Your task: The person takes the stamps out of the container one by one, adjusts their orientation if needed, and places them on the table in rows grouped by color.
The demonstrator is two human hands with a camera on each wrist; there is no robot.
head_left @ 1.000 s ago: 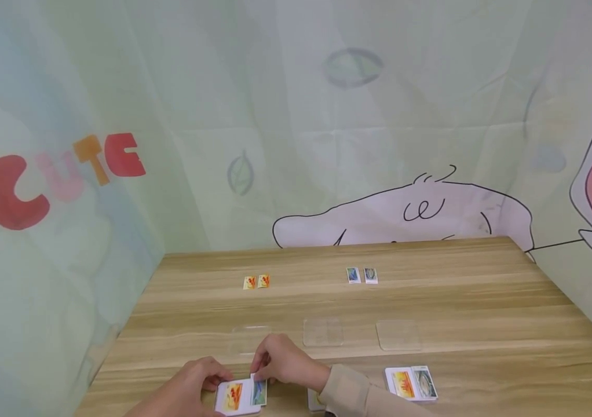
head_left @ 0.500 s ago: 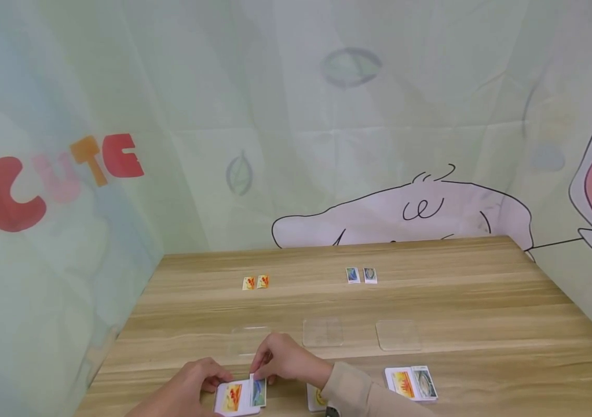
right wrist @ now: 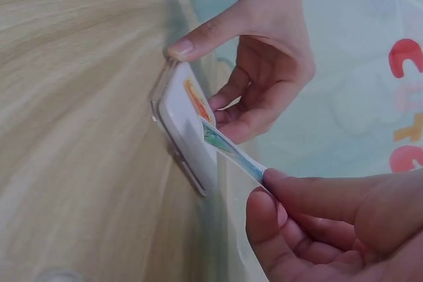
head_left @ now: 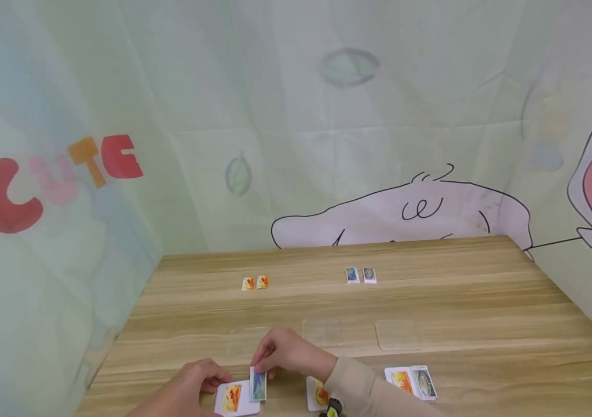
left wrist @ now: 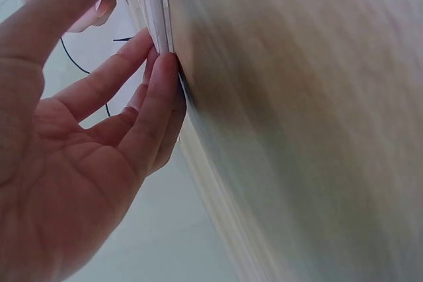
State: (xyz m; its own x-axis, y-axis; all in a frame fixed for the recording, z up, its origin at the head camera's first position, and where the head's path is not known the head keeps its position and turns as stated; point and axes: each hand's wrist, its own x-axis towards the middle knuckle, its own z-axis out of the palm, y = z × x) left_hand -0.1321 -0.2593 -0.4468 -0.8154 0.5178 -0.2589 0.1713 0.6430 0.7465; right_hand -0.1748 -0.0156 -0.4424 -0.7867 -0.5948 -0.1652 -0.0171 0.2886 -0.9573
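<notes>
In the head view, a white rounded card with an orange picture lies at the table's front left. My left hand holds it by opposite edges, thumb on the near side and fingers on the far side. My right hand pinches the top of a small blue-green picture card between thumb and index finger. In the right wrist view, this picture card tilts over the white card, its lower end at or touching the white surface. Whether it is stuck there I cannot tell.
Another white card with a yellow picture is partly behind my right sleeve. Further right lies a white card with two pictures. Clear plates lie mid-table. Orange picture cards and blue-grey ones lie at the back.
My right hand has risen slightly away from me, and the blue-green picture card has moved up with it. My left hand keeps its hold on the white card.
</notes>
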